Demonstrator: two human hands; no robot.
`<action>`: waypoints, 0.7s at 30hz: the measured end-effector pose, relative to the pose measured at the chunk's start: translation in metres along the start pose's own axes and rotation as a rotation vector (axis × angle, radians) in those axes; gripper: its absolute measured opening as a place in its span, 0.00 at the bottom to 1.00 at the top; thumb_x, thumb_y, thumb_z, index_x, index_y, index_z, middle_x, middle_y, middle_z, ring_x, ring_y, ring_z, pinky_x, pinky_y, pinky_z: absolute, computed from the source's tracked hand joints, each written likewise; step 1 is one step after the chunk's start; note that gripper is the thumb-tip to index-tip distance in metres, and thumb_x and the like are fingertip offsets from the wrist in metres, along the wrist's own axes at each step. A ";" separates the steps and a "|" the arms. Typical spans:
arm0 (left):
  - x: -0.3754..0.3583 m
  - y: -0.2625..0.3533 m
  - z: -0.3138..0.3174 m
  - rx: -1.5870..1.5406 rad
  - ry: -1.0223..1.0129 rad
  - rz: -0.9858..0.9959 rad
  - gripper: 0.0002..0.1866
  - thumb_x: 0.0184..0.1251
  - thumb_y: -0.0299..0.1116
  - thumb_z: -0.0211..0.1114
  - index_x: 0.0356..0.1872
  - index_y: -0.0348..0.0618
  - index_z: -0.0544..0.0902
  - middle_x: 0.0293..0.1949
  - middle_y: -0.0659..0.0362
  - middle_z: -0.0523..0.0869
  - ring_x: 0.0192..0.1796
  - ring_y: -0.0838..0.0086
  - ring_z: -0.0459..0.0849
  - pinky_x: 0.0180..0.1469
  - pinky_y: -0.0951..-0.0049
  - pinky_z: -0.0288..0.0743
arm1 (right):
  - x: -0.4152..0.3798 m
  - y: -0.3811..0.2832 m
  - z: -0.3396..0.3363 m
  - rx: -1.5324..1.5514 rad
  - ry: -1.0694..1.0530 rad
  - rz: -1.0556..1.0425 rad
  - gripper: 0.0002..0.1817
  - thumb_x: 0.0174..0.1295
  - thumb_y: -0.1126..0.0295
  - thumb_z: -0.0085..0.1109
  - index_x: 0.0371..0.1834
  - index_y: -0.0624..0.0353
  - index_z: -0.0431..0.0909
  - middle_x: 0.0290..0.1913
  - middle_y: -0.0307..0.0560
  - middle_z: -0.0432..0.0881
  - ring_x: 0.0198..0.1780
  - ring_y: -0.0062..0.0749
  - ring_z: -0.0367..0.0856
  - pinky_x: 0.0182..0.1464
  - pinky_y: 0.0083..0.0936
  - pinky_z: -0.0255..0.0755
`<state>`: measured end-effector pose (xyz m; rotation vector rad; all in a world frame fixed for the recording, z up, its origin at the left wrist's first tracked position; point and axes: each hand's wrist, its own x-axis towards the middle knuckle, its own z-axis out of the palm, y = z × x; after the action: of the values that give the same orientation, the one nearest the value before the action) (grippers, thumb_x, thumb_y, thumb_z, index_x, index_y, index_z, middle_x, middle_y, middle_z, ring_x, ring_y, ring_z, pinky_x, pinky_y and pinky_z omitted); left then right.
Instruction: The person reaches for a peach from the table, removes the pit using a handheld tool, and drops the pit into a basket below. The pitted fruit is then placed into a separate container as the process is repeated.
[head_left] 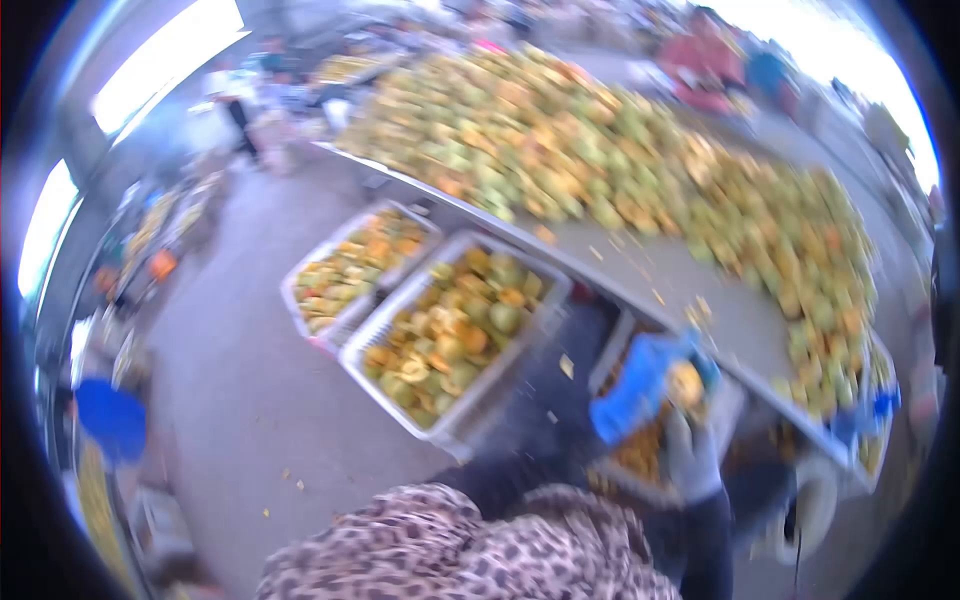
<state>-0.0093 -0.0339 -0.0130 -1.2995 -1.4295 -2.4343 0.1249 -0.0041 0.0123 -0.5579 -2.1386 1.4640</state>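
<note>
The view is smeared by motion. My left hand [704, 366], below a blue sleeve, is closed around the far side of a pale yellow-orange fruit [685, 383]. From the near side, my right hand [690, 452], in a light grey glove with a dark sleeve, reaches up to the same fruit, its fingers against it. Both hands are over a crate [655, 492] with orange-brown pieces in it, at the edge of a long metal table [640, 262]. A large heap of green and orange fruit [590, 150] covers much of that table.
Two white crates of fruit, one nearer [357, 352] and one farther [290, 290], stand on the floor left of the table. A person in red [700, 65] is behind the heap. Something blue [885, 402] shows at the table's right end. A blue round object [110, 420] is far left.
</note>
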 end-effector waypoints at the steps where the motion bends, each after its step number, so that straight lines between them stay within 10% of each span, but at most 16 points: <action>1: 0.035 0.036 0.002 -0.532 -0.180 -0.788 0.16 0.70 0.41 0.58 0.30 0.38 0.82 0.27 0.60 0.83 0.31 0.77 0.81 0.38 0.75 0.76 | 0.000 0.006 -0.008 -0.138 -0.095 0.008 0.13 0.61 0.77 0.50 0.47 0.69 0.77 0.26 0.54 0.80 0.23 0.39 0.77 0.28 0.30 0.70; 4: 0.043 0.080 0.014 -0.696 0.187 -0.385 0.18 0.70 0.43 0.59 0.28 0.37 0.82 0.27 0.59 0.84 0.29 0.77 0.81 0.36 0.76 0.76 | 0.004 0.032 -0.014 -0.119 -0.110 -0.035 0.12 0.63 0.77 0.50 0.48 0.68 0.75 0.23 0.50 0.77 0.23 0.35 0.75 0.31 0.28 0.70; 6: 0.055 0.048 0.001 -0.681 -0.360 -0.824 0.19 0.68 0.44 0.60 0.27 0.37 0.81 0.27 0.59 0.83 0.31 0.77 0.82 0.36 0.76 0.76 | 0.011 0.016 -0.010 0.102 -0.092 0.070 0.22 0.71 0.48 0.41 0.29 0.54 0.69 0.14 0.35 0.65 0.08 0.21 0.58 0.09 0.21 0.51; 11: 0.029 0.004 0.023 -0.652 0.074 -0.739 0.18 0.67 0.45 0.62 0.27 0.38 0.79 0.23 0.60 0.81 0.28 0.76 0.81 0.33 0.75 0.76 | 0.013 0.019 -0.021 0.134 -0.140 0.090 0.19 0.65 0.52 0.53 0.41 0.60 0.69 0.31 0.40 0.69 0.27 0.24 0.67 0.29 0.21 0.61; 13: 0.052 0.032 0.003 -0.664 -0.510 -0.821 0.17 0.68 0.43 0.62 0.34 0.36 0.79 0.33 0.58 0.82 0.35 0.78 0.82 0.39 0.75 0.76 | 0.016 0.027 -0.023 0.039 -0.086 0.031 0.22 0.62 0.54 0.58 0.46 0.62 0.69 0.38 0.42 0.71 0.35 0.26 0.71 0.37 0.21 0.65; 17: 0.036 0.035 0.008 -0.502 -0.545 -0.725 0.16 0.67 0.42 0.62 0.37 0.36 0.83 0.28 0.55 0.84 0.33 0.72 0.82 0.43 0.72 0.75 | 0.031 0.013 -0.013 -0.228 0.220 -0.281 0.28 0.59 0.56 0.65 0.53 0.66 0.69 0.49 0.44 0.74 0.46 0.28 0.76 0.48 0.22 0.70; 19: 0.021 0.009 0.017 -0.825 -0.303 -0.266 0.21 0.64 0.42 0.65 0.50 0.36 0.79 0.32 0.55 0.84 0.36 0.69 0.81 0.45 0.70 0.74 | 0.022 -0.075 0.008 0.481 0.140 -0.190 0.27 0.60 0.56 0.64 0.53 0.64 0.70 0.47 0.44 0.74 0.44 0.24 0.77 0.42 0.18 0.71; 20: 0.013 0.004 0.015 -0.051 -0.144 0.106 0.28 0.62 0.45 0.66 0.56 0.36 0.75 0.35 0.54 0.83 0.38 0.68 0.81 0.47 0.69 0.74 | 0.026 -0.079 0.007 0.471 0.169 -0.160 0.27 0.60 0.56 0.64 0.53 0.64 0.70 0.47 0.44 0.74 0.44 0.24 0.77 0.42 0.18 0.71; 21: 0.016 0.023 0.021 -0.487 -0.072 -0.116 0.25 0.62 0.47 0.65 0.50 0.34 0.78 0.34 0.55 0.82 0.38 0.69 0.80 0.49 0.71 0.73 | 0.021 -0.071 0.003 0.863 0.004 0.205 0.23 0.63 0.49 0.52 0.43 0.60 0.69 0.34 0.39 0.68 0.32 0.23 0.68 0.32 0.19 0.66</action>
<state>0.0029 -0.0257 0.0188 -1.4246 -0.9761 -2.9679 0.1017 -0.0183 0.0814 -0.4398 -1.2573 2.2680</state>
